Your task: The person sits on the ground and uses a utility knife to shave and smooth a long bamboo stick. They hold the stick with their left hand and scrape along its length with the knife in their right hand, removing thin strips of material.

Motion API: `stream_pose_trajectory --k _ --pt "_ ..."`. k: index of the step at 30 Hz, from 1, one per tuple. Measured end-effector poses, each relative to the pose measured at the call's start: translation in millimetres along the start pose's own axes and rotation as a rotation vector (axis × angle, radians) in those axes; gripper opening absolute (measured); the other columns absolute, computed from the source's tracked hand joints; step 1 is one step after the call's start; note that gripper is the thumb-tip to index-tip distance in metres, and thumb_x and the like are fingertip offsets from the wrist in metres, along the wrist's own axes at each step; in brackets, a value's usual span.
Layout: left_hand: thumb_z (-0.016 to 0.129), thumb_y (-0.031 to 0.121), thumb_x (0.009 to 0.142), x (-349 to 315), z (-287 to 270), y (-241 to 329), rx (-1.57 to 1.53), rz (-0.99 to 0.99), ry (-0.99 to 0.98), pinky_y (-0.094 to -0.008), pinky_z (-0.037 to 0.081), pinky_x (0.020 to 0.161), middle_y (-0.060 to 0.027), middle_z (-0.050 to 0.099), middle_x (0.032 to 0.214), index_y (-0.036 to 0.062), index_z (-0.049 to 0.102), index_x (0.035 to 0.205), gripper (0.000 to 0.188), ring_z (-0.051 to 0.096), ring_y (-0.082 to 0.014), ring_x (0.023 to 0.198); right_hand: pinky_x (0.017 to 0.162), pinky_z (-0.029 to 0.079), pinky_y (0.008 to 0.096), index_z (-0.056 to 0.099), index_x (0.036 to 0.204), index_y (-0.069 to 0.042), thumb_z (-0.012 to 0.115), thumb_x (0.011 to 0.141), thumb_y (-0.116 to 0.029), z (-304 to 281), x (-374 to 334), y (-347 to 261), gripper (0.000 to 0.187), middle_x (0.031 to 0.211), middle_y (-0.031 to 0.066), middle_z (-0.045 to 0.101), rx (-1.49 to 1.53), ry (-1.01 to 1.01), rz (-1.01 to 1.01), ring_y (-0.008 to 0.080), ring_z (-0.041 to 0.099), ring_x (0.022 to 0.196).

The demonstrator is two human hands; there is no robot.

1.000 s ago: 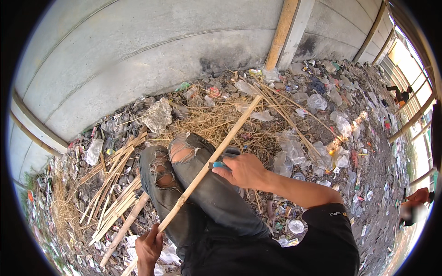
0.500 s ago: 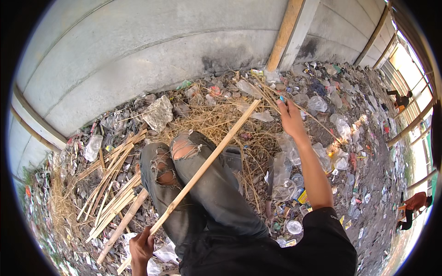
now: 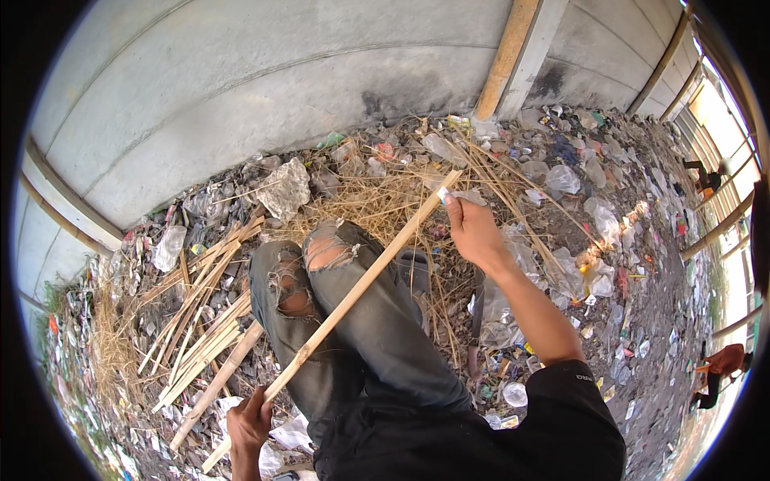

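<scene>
A long pale bamboo strip point(image 3: 353, 301) slants across my bent knees, from lower left up to the right. My left hand point(image 3: 250, 423) is closed around its lower part. Up near the far end, my right hand point(image 3: 475, 232) has its fingertips pinched at the strip. A small white-and-blue bit shows at those fingertips; what it is I cannot make out. Left of my legs lies a pile of split bamboo strips point(image 3: 204, 349), with a thicker bamboo piece point(image 3: 215, 389) beside it. Under my right thigh, a dark long blade-like tool point(image 3: 476, 317) lies partly hidden.
Litter and plastic scraps point(image 3: 561, 180) cover the ground, with dry bamboo shavings point(image 3: 385, 200) beyond my knees. A rough stone point(image 3: 282, 190) sits near the concrete wall point(image 3: 265, 96). Small flames point(image 3: 592, 260) burn at right. Two people point(image 3: 722, 365) are at the far right.
My right hand has come left from beside the thin strips to the upper end of the bamboo strip. My left hand keeps its hold at the lower end.
</scene>
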State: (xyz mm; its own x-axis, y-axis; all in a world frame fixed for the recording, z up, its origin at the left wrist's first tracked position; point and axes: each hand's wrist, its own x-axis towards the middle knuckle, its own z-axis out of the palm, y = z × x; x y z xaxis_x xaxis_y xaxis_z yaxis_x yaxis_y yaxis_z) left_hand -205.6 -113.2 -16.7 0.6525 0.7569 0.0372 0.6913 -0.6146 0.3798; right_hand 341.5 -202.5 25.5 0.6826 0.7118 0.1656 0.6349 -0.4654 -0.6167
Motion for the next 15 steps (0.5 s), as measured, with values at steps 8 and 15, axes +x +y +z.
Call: stream_pose_trajectory --k 8,15 --pt "0.067 0.031 0.099 6 -10 14 -0.006 -0.036 -0.040 -0.0490 0.053 0.056 -0.0165 0.071 0.077 0.0119 0.072 0.120 0.029 0.070 -0.0407 0.065 0.064 0.047 0.0547 0.065 0.084 0.006 0.037 0.115 -0.046 -8 27 16 0.067 0.063 0.0248 0.059 0.014 -0.002 0.110 0.0480 0.060 0.064" --pt "0.070 0.019 0.098 5 -1 39 -0.194 -0.123 -0.064 -0.0471 0.053 0.058 -0.0203 0.072 0.079 0.0082 0.073 0.120 0.025 0.071 -0.0416 0.067 0.066 0.051 0.0559 0.069 0.095 0.004 0.046 0.112 -0.042 62 -77 -42 0.055 0.071 0.0298 0.064 0.001 -0.327 -0.257 0.0524 0.065 0.072"
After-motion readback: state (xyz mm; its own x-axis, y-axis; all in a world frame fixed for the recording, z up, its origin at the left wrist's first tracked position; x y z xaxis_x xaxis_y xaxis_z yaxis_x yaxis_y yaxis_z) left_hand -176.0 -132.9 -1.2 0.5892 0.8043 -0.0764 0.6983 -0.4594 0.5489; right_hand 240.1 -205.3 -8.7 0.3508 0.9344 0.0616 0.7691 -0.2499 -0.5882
